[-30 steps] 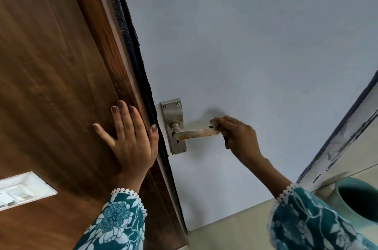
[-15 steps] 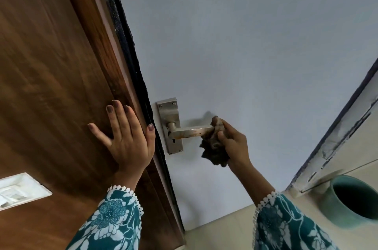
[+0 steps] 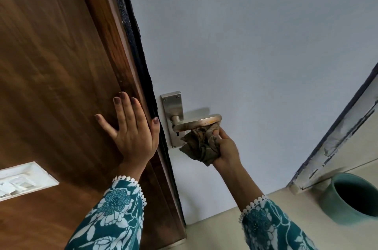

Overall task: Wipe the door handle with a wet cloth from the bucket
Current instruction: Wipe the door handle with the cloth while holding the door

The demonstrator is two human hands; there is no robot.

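A metal lever door handle (image 3: pixel 199 122) with rusty stains sticks out from its steel backplate (image 3: pixel 172 106) on the pale grey door (image 3: pixel 245 45). My right hand (image 3: pixel 227 147) grips a crumpled brownish cloth (image 3: pixel 199 146) and presses it up against the underside of the lever. My left hand (image 3: pixel 133 129) lies flat with fingers spread on the brown wooden door frame (image 3: pixel 61 65), just left of the door's edge. A teal bucket (image 3: pixel 353 196) stands on the floor at the lower right.
A white switch plate (image 3: pixel 22 180) is set in the wood at the lower left. The dark door edge (image 3: pixel 135 45) runs diagonally between frame and door. A chipped pale frame (image 3: pixel 337 141) rises at the right above the beige floor (image 3: pixel 214 233).
My right hand with the cloth has slid from the lever's tip to beneath it, and the cloth now hangs under the handle. My left hand stays flat on the wood.
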